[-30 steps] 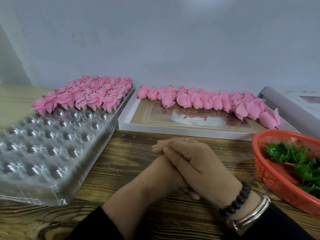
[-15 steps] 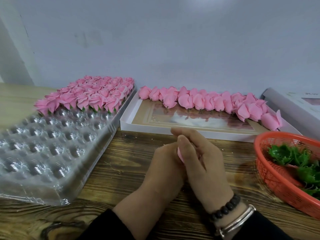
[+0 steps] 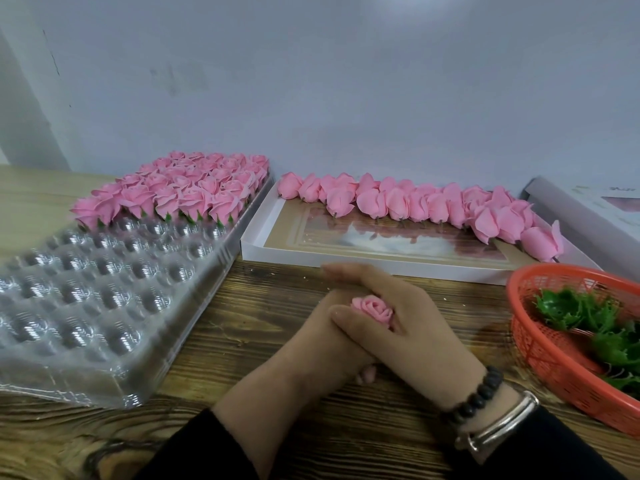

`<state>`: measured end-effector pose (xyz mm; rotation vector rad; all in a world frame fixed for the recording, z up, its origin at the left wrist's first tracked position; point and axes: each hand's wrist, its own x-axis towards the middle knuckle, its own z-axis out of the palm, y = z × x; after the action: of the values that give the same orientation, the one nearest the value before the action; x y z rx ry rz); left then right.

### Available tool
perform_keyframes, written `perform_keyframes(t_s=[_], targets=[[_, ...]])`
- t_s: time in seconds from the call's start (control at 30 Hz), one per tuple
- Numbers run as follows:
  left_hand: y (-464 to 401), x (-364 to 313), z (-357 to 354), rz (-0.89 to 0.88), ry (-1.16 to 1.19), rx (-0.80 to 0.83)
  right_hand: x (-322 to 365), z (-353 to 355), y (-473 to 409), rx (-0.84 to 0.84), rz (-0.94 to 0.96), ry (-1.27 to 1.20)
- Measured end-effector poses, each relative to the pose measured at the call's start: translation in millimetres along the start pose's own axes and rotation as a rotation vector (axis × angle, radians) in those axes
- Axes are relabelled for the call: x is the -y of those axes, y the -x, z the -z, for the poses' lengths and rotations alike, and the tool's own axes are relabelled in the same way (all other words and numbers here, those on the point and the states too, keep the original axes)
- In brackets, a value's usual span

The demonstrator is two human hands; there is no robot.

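A pink rose head [image 3: 372, 308] pokes up between my two hands, which are clasped together over the wooden table. My right hand [image 3: 415, 327], with a bead bracelet and a metal bangle at the wrist, lies on top, and the rose sits between its thumb and forefinger. Its fingers reach left across my left hand [image 3: 318, 344], which is wrapped underneath with its fingers curled. The lower part of the rose is hidden inside the hands.
A clear plastic blister tray [image 3: 104, 306] at the left holds several pink roses [image 3: 187, 192] in its far rows. A shallow white box [image 3: 263, 251] behind my hands carries a row of loose rose heads [image 3: 408, 202]. A red basket [image 3: 540, 344] with green leaf cups [image 3: 581, 310] stands at the right.
A second ago my hands were closed flat over each other and hid the rose. They have rolled and parted at the top, and the rose head now shows between right thumb and forefinger.
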<state>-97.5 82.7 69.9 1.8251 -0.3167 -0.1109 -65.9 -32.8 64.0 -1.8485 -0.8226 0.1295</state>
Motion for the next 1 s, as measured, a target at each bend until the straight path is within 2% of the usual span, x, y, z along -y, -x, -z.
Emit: perform_keyframes(t_s=[0.2,0.37,0.47,0.57,0.67,0.8,0.9,1.0], targets=[[-7,11,3,-0.217,-0.099,-0.196,-10,6,-1,-0.062,-0.022,0.023],[-10,14,-6,-0.145,-0.136,-0.275,-4,-10,0,-0.317,0.028,0.018],[-8,10,-18,-0.195,-0.137,-0.323,-1,-21,-2,-0.417,0.081,0.074],[-10,3,-19,-0.140,-0.119,-0.278,-3,-16,-5,-0.348,0.063,0.138],[-10,6,-16,0.024,-0.111,-0.153,-5,-3,-6,-0.106,-0.017,0.205],[-5,10,-11,0.193,-0.050,-0.050,-3,-1,-2,0.095,-0.083,0.078],[-2,6,-8,0.093,-0.027,-0.044,-2,3,-2,0.051,-0.024,0.095],[-6,9,-3,-0.027,0.000,-0.149,-8,8,-2,-0.073,-0.013,-0.013]])
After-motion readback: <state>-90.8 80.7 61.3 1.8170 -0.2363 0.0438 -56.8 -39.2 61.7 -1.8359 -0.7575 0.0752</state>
